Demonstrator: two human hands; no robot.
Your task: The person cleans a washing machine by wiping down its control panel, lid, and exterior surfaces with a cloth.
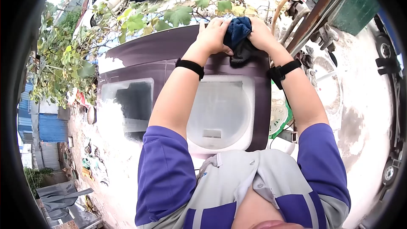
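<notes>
A dark blue cloth (240,32) is bunched between my two hands at the top middle, its darker lower end hanging against the purple-brown machine (178,42). My left hand (215,37) grips the cloth from the left, fingers pointing up and thumb beneath. On the right side, my right hand (260,34) has its fingers wrapped round the cloth's edge. Below my hands is the machine's clear round-marked lid (220,110), with a smaller dark window (135,106) to its left. Each wrist wears a black band.
Vines with green leaves (178,15) hang beyond the machine and down the left. A green-rimmed basket (278,116) stands right of the machine. A brown metal post (320,12) slants at the upper right. Grey cloth (61,199) lies at the lower left.
</notes>
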